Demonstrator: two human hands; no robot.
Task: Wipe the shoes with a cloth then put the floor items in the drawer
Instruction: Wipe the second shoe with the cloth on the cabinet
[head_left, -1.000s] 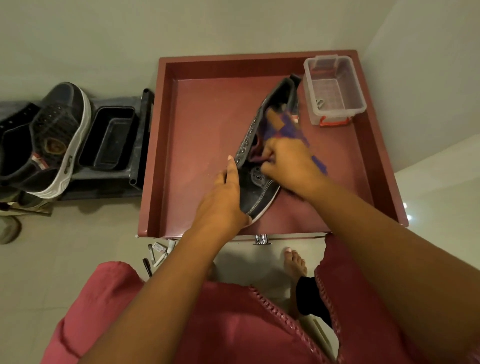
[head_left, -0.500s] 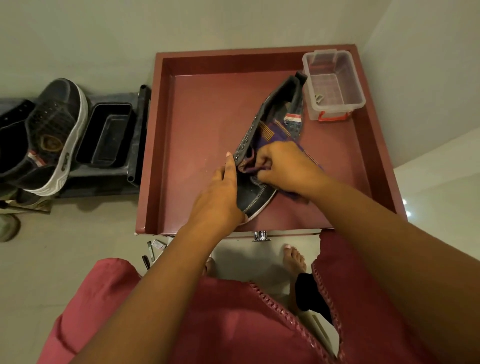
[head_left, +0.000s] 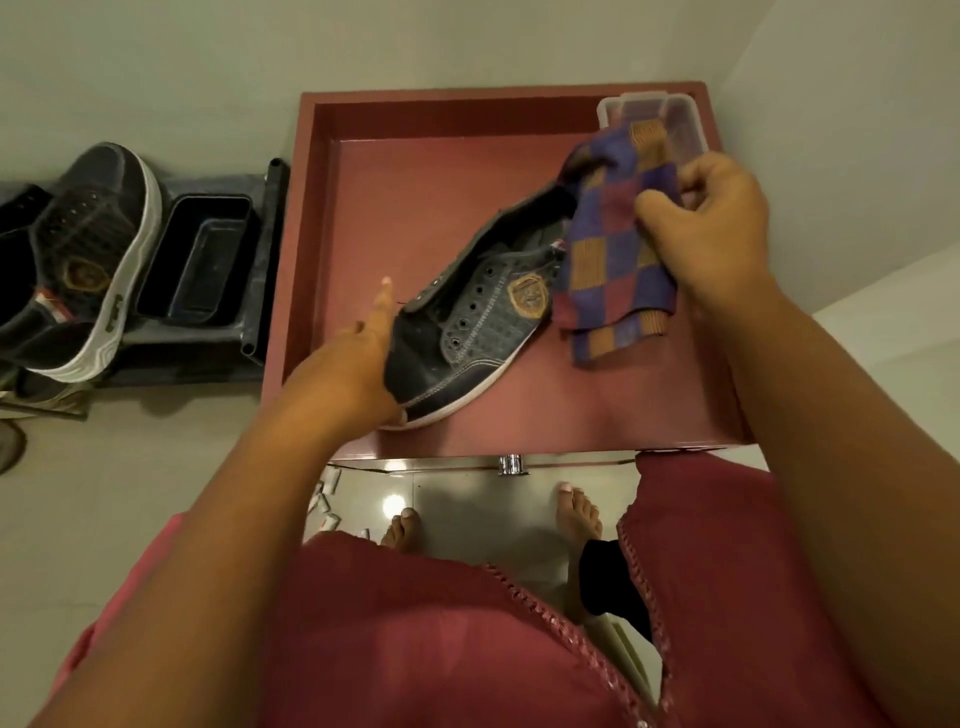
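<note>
On drawer (head_left: 363, 171) – L hand (head_left: 343, 374) steadies shoe (head_left: 467, 332); R hand (head_left: 711, 228) grips cloth (head_left: 613, 260).

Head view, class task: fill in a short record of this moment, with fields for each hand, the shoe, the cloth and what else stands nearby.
left hand: steadies the toe end of the shoe, forefinger straight
right hand: grips the checked cloth, lifted off the shoe
shoe: dark, white sole, lying on the red tray top
checked cloth: purple, maroon and orange, hanging from the hand
red tray top: holds a clear plastic box in the far right corner
second shoe: on a dark rack, left
</note>
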